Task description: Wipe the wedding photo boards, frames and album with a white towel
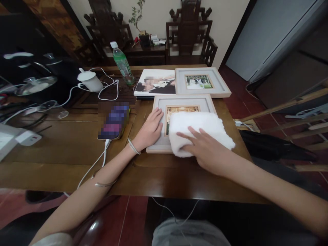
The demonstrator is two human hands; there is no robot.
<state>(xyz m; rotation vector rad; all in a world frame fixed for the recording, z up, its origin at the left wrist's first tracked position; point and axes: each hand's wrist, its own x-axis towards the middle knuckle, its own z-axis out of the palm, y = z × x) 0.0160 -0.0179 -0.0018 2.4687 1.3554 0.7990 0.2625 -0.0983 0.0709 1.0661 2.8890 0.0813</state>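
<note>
A pale wooden picture frame [158, 145] with a wide grey mat lies flat on the table. My left hand [150, 128] rests on its left edge, fingers stretched out and lying flat. Over the frame's lower right part is a folded white towel [202, 119], which hides much of the photo inside. My right hand [205, 147] holds the towel against the frame, its fingers spread on top and the thumb at a fold. Behind, a second pale frame [222, 85] with a photo of people outdoors lies beside a photo panel [153, 91].
On the wooden table [64, 147] are a phone [114, 121] with a white cable, a green-labelled bottle [123, 65], a white lidded cup [90, 81] and a clear glass [55, 109] on its side. A white charger [28, 136] sits far left. Dark carved chairs [188, 37] stand behind.
</note>
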